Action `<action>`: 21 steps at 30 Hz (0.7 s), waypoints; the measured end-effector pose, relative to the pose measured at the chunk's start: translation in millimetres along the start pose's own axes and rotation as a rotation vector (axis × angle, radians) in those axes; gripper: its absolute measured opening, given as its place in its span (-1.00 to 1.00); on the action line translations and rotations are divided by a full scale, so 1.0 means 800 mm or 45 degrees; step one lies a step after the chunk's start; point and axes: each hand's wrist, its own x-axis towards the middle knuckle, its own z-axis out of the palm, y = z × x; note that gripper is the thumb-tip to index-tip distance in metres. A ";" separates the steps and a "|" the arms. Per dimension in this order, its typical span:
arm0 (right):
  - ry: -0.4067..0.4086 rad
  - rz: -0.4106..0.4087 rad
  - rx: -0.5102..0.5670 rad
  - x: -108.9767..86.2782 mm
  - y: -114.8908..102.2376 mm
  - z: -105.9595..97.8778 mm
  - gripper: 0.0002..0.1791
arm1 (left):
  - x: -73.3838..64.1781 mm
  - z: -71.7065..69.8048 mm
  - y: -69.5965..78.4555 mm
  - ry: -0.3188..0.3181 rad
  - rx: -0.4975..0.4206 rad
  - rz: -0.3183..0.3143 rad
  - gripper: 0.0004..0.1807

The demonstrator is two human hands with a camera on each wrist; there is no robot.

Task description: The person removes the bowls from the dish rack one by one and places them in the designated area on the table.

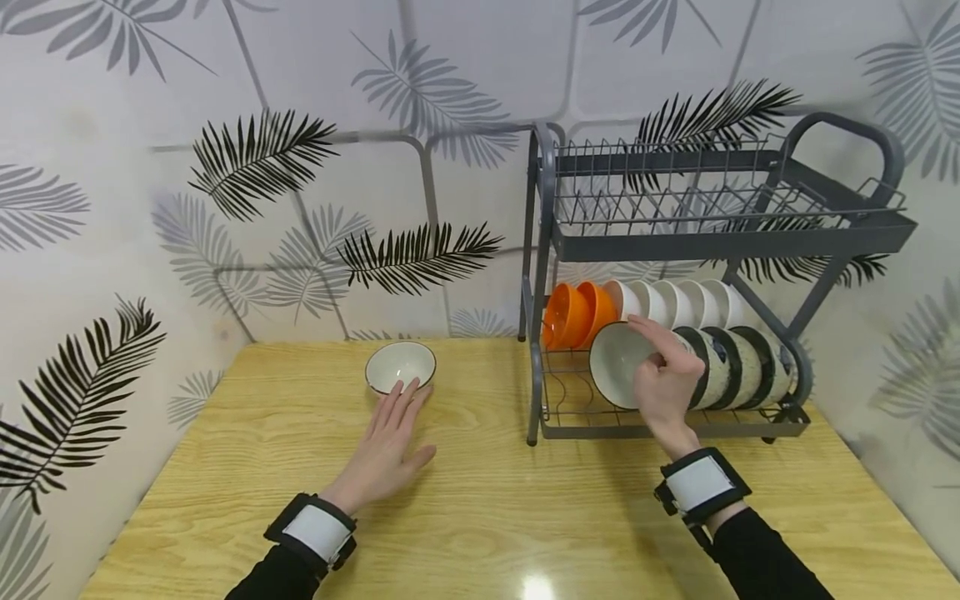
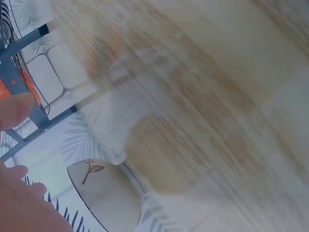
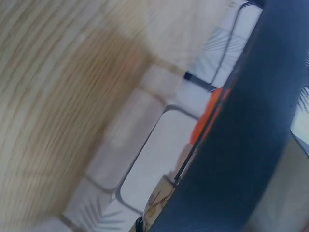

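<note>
A white bowl with a thin dark rim point(image 1: 400, 362) sits upright towards the back left of the table. My left hand point(image 1: 386, 450) reaches to its near rim with straight fingers. In the left wrist view the same bowl point(image 2: 108, 195) shows a brown sprig pattern beside the hand point(image 2: 29, 208). At the rack, my right hand point(image 1: 667, 383) grips the right side of another white, dark-rimmed bowl point(image 1: 615, 367). That bowl is tipped on edge in the lower tier, its inside facing left and forward. The hand covers part of its rim, and some fingers are hidden.
The grey two-tier dish rack point(image 1: 675, 432) stands at the back right. Its lower tier holds orange bowls point(image 1: 566, 317), several white bowls point(image 1: 678, 304) behind, and patterned dark-rimmed bowls point(image 1: 742, 367) in front. A wire basket point(image 1: 712, 208) forms the upper tier. Wallpapered wall point(image 1: 480, 83) backs the table point(image 1: 480, 500).
</note>
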 end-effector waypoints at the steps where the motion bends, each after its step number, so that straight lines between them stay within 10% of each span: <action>1: 0.010 0.049 0.035 0.001 -0.003 -0.002 -0.40 | 0.000 0.000 0.000 -0.001 -0.016 -0.002 -0.13; 7: -0.025 0.315 0.166 0.010 -0.044 -0.018 -0.46 | 0.000 -0.003 0.002 -0.001 -0.115 0.005 -0.12; 21: -0.205 0.991 0.283 0.005 -0.045 -0.033 -0.42 | 0.005 -0.015 0.022 0.017 -0.322 0.034 -0.13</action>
